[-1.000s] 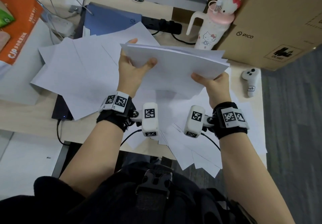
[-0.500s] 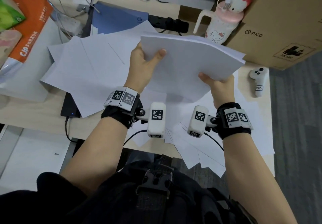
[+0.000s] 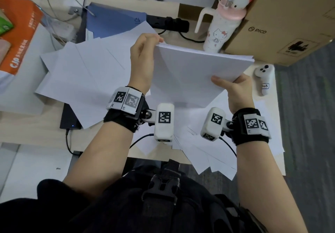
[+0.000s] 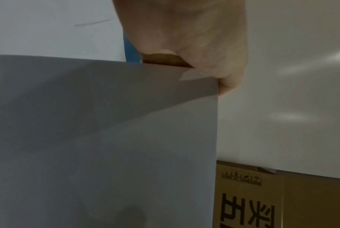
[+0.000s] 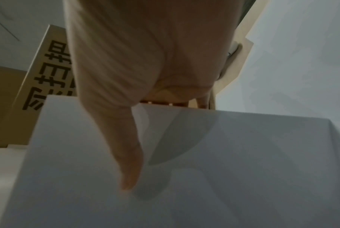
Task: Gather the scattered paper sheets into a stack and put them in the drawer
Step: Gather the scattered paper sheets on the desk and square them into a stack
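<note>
A stack of white paper sheets (image 3: 190,73) is held above the desk, tilted up on its near corner. My left hand (image 3: 143,55) pinches its far left corner, seen in the left wrist view as fingers (image 4: 204,54) curled over the sheet edge (image 4: 106,123). My right hand (image 3: 233,88) grips the stack's right edge with the thumb on top; the right wrist view shows that thumb (image 5: 126,146) lying on the paper (image 5: 223,169). More loose sheets (image 3: 81,73) lie scattered on the desk to the left, and others (image 3: 208,156) fan over the near edge. No drawer is in view.
A Hello Kitty cup (image 3: 219,31) and a large cardboard box (image 3: 286,19) stand at the back right. A white controller (image 3: 263,80) lies at the right. An orange package (image 3: 20,39), a blue folder (image 3: 112,21) and a power strip (image 3: 168,23) sit behind.
The stack has swung to the right and tilted up on its corner. My left hand has shifted from gripping the left edge to pinching the far left corner.
</note>
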